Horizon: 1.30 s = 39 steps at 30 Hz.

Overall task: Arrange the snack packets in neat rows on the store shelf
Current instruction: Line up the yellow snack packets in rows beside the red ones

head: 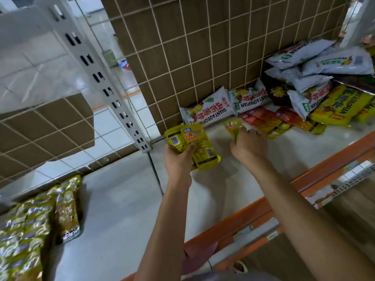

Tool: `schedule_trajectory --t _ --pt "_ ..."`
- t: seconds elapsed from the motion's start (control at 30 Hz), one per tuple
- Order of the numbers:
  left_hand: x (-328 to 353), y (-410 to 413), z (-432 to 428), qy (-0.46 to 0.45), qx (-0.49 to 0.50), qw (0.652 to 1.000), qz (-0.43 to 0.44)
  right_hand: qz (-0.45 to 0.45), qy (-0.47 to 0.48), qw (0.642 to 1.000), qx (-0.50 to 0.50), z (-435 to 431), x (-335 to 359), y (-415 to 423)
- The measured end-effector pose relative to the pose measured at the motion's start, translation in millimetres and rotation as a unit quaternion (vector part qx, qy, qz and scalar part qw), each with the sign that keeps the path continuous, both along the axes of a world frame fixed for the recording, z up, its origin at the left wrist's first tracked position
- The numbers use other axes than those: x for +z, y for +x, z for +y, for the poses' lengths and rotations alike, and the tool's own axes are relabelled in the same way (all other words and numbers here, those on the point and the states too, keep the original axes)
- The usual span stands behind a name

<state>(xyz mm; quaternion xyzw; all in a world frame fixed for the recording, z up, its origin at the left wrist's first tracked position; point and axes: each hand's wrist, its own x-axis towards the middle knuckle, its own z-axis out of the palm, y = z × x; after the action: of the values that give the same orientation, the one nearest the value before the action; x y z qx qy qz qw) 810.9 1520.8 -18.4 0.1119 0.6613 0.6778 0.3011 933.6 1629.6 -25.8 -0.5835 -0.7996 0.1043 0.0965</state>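
In front of the white Shanyaobopian bag [207, 110], the left hand [178, 159] grips a stack of yellow pouches [194, 142] over the shelf [215, 191]; the right hand [248, 146] pinches a single yellow pouch [233, 126] off the loose pile [274, 121]. They look light, limp and slick, best taken flat by an edge. The right fingertips are hidden behind its knuckles

Snack packets: several small yellow packets [191, 141] fanned in the left hand [178, 159], single yellow packet [232, 126] pinched by the right hand [249, 145], orange packets [269, 118] flat on the white shelf [223, 183], white bags [207, 110] leaning behind.
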Motion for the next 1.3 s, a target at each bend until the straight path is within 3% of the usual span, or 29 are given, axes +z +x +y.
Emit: schedule_trajectory --t 0.1,0.2,0.27,0.37,0.43,0.53,0.83,1.1,1.3 --pt "-1 -13 -14 0.008 0.013 1.0 0.02 0.07 -0.035 0.997 0.011 -18 12 -12" --pt "-3 -30 -35 0.007 0.028 0.999 0.04 0.219 -0.095 0.971 0.019 -44 18 -25" --pt "-5 -44 -54 -0.001 0.038 0.998 0.057 0.366 -0.17 0.915 0.001 -65 14 -40" --pt "-1 -66 -90 -0.007 0.062 0.995 0.073 0.527 -0.306 0.793 -0.022 -100 14 -64" --pt "4 -80 -114 -0.014 0.083 0.993 0.086 0.547 -0.357 0.758 -0.003 -123 16 -81" --pt "10 -103 -153 -0.017 0.101 0.989 0.102 0.553 -0.391 0.736 0.03 -158 20 -107" --pt "13 -173 -272 -0.021 0.191 0.968 0.161 0.478 -0.436 0.756 0.092 -242 10 -184" --pt "12 -206 -335 -0.063 0.229 0.95 0.202 0.37 -0.396 0.825 0.162 -282 -5 -221" --pt "6 -217 -349 -0.087 0.216 0.953 0.194 0.286 -0.305 0.888 0.192 -296 -8 -239"
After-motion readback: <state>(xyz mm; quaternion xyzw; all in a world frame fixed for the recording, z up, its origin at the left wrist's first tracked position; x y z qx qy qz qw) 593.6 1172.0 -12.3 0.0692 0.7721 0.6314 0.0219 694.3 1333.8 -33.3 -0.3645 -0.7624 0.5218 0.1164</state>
